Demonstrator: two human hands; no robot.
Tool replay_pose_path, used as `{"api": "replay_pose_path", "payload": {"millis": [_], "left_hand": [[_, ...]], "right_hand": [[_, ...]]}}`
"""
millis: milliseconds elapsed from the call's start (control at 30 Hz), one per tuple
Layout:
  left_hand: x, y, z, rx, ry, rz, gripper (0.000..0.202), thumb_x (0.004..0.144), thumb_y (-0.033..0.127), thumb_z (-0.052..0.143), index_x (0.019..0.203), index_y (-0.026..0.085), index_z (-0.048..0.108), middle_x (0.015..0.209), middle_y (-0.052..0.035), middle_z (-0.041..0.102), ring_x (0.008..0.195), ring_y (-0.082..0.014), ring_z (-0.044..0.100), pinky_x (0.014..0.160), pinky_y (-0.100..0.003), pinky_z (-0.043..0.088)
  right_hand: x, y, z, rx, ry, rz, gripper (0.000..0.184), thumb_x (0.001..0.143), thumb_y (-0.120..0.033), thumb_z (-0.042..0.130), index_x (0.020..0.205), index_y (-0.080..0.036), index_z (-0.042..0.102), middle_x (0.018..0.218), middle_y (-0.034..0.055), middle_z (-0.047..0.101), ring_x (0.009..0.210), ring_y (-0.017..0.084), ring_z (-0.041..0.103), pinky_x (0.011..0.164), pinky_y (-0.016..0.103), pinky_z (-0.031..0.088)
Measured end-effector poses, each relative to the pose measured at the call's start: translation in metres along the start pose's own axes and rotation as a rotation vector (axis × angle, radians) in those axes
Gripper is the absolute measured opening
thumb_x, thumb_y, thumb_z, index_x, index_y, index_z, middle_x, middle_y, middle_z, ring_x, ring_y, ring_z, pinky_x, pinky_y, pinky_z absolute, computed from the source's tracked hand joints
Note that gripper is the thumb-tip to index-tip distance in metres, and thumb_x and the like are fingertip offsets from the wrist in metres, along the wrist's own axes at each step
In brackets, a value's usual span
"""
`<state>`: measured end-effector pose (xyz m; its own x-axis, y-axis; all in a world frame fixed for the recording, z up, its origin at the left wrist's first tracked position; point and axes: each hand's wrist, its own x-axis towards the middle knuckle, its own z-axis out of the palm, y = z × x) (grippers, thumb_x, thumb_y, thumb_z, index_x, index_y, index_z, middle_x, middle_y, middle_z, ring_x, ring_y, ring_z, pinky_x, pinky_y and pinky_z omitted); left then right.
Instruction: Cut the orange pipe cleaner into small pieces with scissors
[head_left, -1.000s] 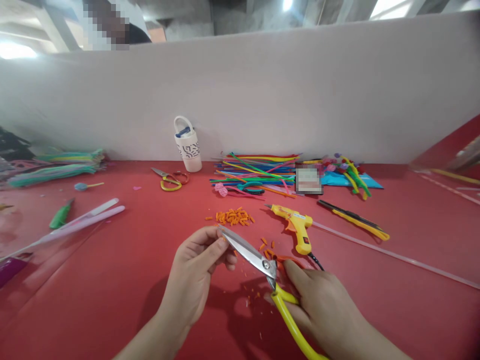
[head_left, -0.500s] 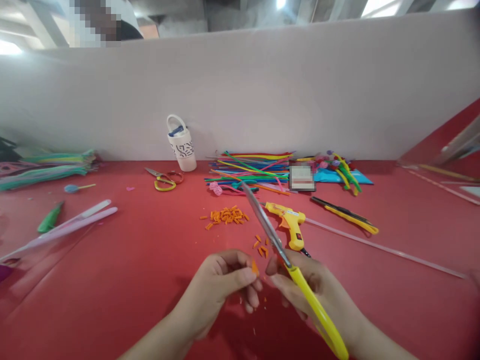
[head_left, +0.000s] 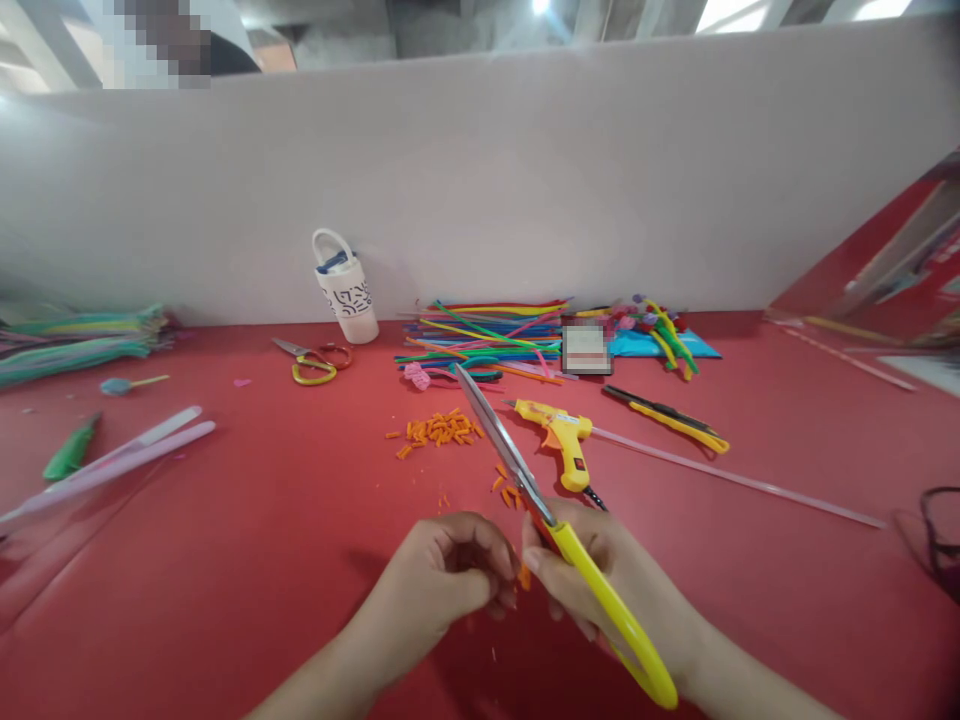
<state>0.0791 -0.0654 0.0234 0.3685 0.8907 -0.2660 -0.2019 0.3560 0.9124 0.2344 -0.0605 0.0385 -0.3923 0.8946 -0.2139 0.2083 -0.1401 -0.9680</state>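
Right hand (head_left: 637,585) holds scissors (head_left: 567,545); glue gun label (head_left: 568,419) is illegibly small.

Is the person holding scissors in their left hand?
No, the scissors with blades pointing toward the wall are in the right hand, while the left hand holds none.

Open lane on the flat red bench (head_left: 285,560), nine o'clock from the left hand (head_left: 454,570)! Small orange pieces (head_left: 442,430) block its twelve; yellow plastic glue gun (head_left: 567,434) bars twelve for the right hand (head_left: 637,590).
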Motion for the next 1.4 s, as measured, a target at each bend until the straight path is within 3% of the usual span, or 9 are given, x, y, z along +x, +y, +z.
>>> {"api": "replay_pose_path", "payload": {"millis": [167,267,400,500,700,833,1067,1267,1400], "left_hand": [[0.001,-0.002,-0.001,0.01,0.014,-0.021,0.004,0.061,0.014,0.059,0.065,0.013,0.058,0.055,-0.0003,0.056,0.05,-0.011,0.052,0.051,-0.023,0.04],[0.001,-0.004,0.0,0.053,0.042,-0.048,0.012,0.06,0.02,0.064,0.065,0.014,0.056,0.054,0.0013,0.054,0.049,-0.0101,0.05,0.052,-0.023,0.039],[0.0,-0.001,-0.001,0.331,0.104,0.01,0.019,0.071,0.026,0.053,0.057,0.013,0.056,0.05,0.0022,0.048,0.048,-0.0091,0.043,0.05,-0.022,0.033],[0.0,0.001,-0.002,0.463,0.135,0.076,0.024,0.071,0.028,0.053,0.052,0.014,0.055,0.053,0.003,0.044,0.05,-0.0088,0.04,0.05,-0.021,0.031],[0.002,-0.004,0.004,0.298,0.086,-0.004,0.014,0.062,0.027,0.062,0.062,0.014,0.057,0.057,0.002,0.051,0.054,-0.0106,0.046,0.052,-0.022,0.035],[0.0,0.002,0.003,0.218,0.135,-0.01,0.014,0.063,0.027,0.062,0.061,0.015,0.056,0.05,0.0038,0.049,0.044,-0.0082,0.042,0.045,-0.02,0.036],[-0.002,0.018,-0.013,-0.009,0.318,0.203,0.007,0.067,0.019,0.061,0.064,0.014,0.056,0.051,0.0031,0.054,0.046,-0.0069,0.047,0.048,-0.018,0.038],[-0.004,0.026,-0.021,-0.051,0.38,0.3,0.003,0.07,0.015,0.06,0.067,0.014,0.06,0.056,0.002,0.056,0.051,-0.0068,0.047,0.051,-0.018,0.038],[-0.005,0.027,-0.023,-0.092,0.403,0.332,0.006,0.07,0.016,0.059,0.065,0.014,0.06,0.057,0.0016,0.057,0.053,-0.0077,0.049,0.053,-0.019,0.04]], "right_hand": [[0.0,0.0,0.003,-0.084,0.053,-0.022,0.015,0.067,-0.024,0.048,0.059,-0.021,0.035,0.038,-0.0113,0.032,0.032,0.004,0.03,0.033,0.017,0.023],[0.0,0.001,0.004,-0.104,0.054,-0.032,0.014,0.067,-0.024,0.046,0.059,-0.021,0.036,0.038,-0.0111,0.032,0.032,0.005,0.03,0.033,0.017,0.023],[0.0,0.003,0.003,-0.108,0.081,-0.031,0.01,0.066,-0.02,0.045,0.06,-0.021,0.036,0.041,-0.0111,0.034,0.033,0.004,0.03,0.035,0.017,0.024],[0.001,0.003,0.003,-0.127,0.101,-0.024,0.01,0.065,-0.019,0.044,0.06,-0.021,0.035,0.041,-0.0115,0.032,0.032,0.004,0.029,0.036,0.018,0.024],[0.002,0.007,0.005,-0.19,0.115,-0.052,0.013,0.065,-0.019,0.046,0.058,-0.021,0.034,0.044,-0.0101,0.031,0.037,0.005,0.03,0.037,0.018,0.024],[0.002,0.004,0.001,-0.286,0.149,-0.129,0.02,0.07,-0.032,0.045,0.057,-0.021,0.033,0.048,-0.0077,0.032,0.043,0.007,0.031,0.04,0.019,0.027],[0.001,0.009,-0.007,-0.783,0.141,-0.177,0.029,0.067,-0.043,0.054,0.066,-0.023,0.033,0.052,-0.0064,0.042,0.043,0.01,0.034,0.041,0.021,0.024],[0.003,0.027,-0.006,-1.109,0.132,-0.296,0.018,0.078,-0.039,0.04,0.073,-0.023,0.034,0.058,0.0,0.053,0.049,0.017,0.049,0.045,0.026,0.023],[0.004,0.031,-0.007,-1.189,0.15,-0.354,0.022,0.081,-0.043,0.036,0.075,-0.022,0.035,0.056,0.0011,0.056,0.047,0.018,0.051,0.044,0.026,0.022]]}}
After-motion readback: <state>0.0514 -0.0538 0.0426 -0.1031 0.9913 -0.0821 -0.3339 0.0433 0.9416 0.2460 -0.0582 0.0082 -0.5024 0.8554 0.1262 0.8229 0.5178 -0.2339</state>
